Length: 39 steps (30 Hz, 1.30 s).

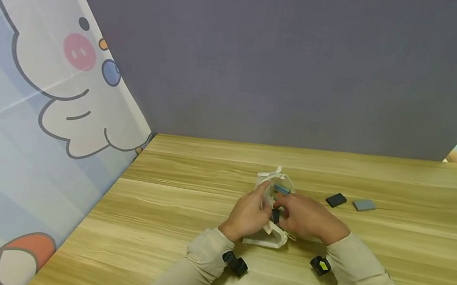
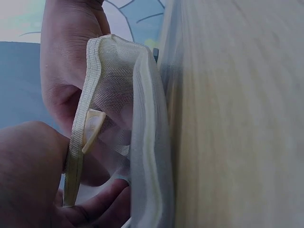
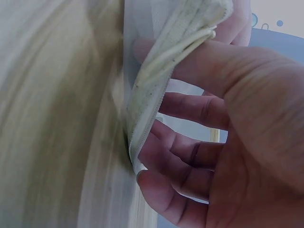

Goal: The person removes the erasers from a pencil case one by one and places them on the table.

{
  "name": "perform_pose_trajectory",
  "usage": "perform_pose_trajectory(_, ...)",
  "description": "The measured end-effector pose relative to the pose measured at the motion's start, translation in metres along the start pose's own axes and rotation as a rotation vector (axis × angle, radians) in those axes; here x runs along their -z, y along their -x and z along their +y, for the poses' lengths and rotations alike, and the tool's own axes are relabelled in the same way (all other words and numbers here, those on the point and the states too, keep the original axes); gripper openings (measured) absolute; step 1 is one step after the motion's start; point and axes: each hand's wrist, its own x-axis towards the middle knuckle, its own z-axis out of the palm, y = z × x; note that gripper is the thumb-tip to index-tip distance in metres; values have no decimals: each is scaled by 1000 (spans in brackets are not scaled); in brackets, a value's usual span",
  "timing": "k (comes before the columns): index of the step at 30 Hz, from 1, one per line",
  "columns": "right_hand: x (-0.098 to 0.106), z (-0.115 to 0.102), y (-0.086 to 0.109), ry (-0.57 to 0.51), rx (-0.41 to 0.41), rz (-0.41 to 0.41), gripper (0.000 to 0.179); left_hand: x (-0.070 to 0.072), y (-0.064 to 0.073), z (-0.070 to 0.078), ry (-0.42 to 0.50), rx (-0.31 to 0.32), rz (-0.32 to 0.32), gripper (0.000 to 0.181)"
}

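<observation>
A white mesh pouch (image 1: 262, 241) with a pale zip edge lies between the hands, its mouth spread. My left hand (image 1: 246, 215) grips the pouch at its rim; in the left wrist view the thumb and fingers lie on either side of the zip edge (image 2: 80, 118). My right hand (image 1: 304, 216) reaches into the mouth, fingers bent and partly hidden behind the zip edge (image 3: 151, 80) in the right wrist view. A black piece (image 1: 274, 216) shows beside the right fingers; I cannot tell whether they hold it. A blue-grey piece (image 1: 282, 189) lies at the pouch's far end.
Right of the pouch, a flat black rectangular piece (image 1: 336, 199) and a flat grey one (image 1: 364, 205) lie on the wooden table (image 1: 186, 171). A grey panel (image 1: 280, 60) stands along the back edge, and a cartoon-printed sheet (image 1: 38, 78) hangs at the left.
</observation>
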Motion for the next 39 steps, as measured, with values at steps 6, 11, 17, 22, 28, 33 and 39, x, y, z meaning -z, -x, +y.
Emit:
perform_pose_trajectory(6,0,-2,-1,57,0,15,30,1,0,0,-10,9,10,63)
perform_pose_trajectory(11,-3,-2,-1,73,-16,17,28,2,1,1,-14,6,12,61)
perform_pose_trajectory(17,-6,-1,-1,85,-26,27,27,1,1,0,-1,4,10,61)
perform_pose_trajectory(22,-6,0,-1,100,-17,44,26,2,2,1,4,8,1,61)
perform_pose_trajectory(28,-6,1,1,76,0,58,23,2,2,2,4,9,-3,62)
perform_pose_trajectory(33,-6,3,2,22,20,70,22,4,3,2,33,16,-14,63)
perform_pose_trajectory(39,-6,6,3,-71,0,49,33,3,4,1,51,23,-15,64)
